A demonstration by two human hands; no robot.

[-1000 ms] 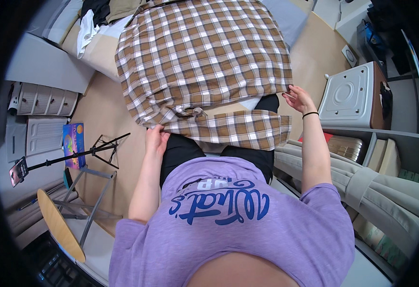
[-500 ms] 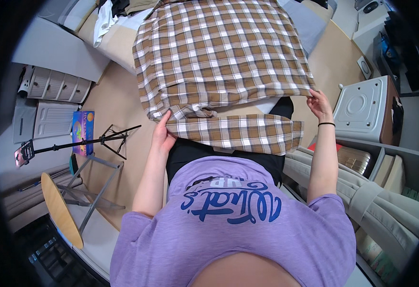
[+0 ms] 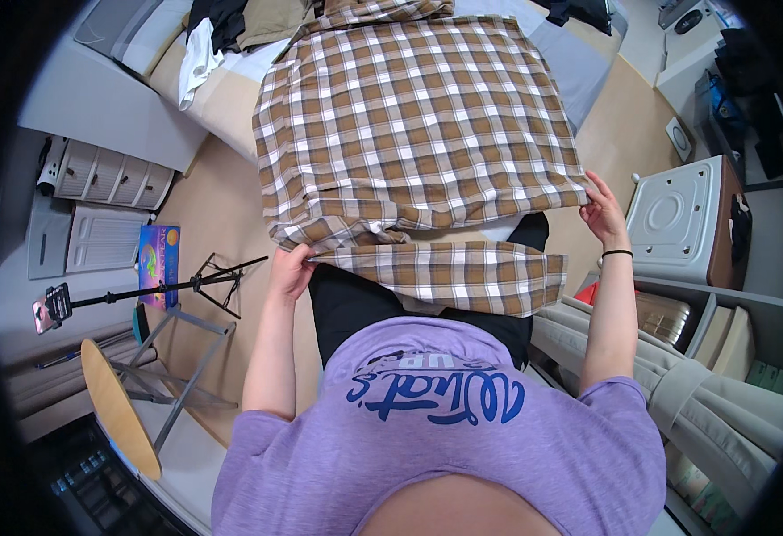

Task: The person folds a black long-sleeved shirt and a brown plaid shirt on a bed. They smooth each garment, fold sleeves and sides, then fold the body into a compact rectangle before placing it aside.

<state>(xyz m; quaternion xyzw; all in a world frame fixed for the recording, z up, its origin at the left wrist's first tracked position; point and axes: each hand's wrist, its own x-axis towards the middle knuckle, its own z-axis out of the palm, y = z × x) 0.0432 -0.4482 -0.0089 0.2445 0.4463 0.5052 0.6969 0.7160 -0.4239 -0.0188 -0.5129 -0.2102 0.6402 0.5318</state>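
Note:
A brown, white and black plaid shirt (image 3: 418,116) is stretched out in front of me, its far part lying on the bed. My left hand (image 3: 293,271) pinches the shirt near its left shoulder corner, thumb on top. At the right, my right hand (image 3: 602,213) grips the shirt's lower right corner between thumb and fingers. One sleeve (image 3: 454,277) hangs across my lap, below the shirt's near edge, with its cuff toward the right. Bunched folds lie beside my left hand.
The bed (image 3: 231,98) carries a white garment (image 3: 199,67) and dark clothes. On the left stand a tripod (image 3: 199,281) with a phone, a colourful box (image 3: 158,266) and a round wooden-topped folding table (image 3: 122,411). A white-topped cabinet (image 3: 673,219) and shelves are on the right.
The whole view has shifted, showing more of the shirt's far end and the bed. My left hand has moved slightly left and closed more tightly on the fabric; my right hand keeps its corner.

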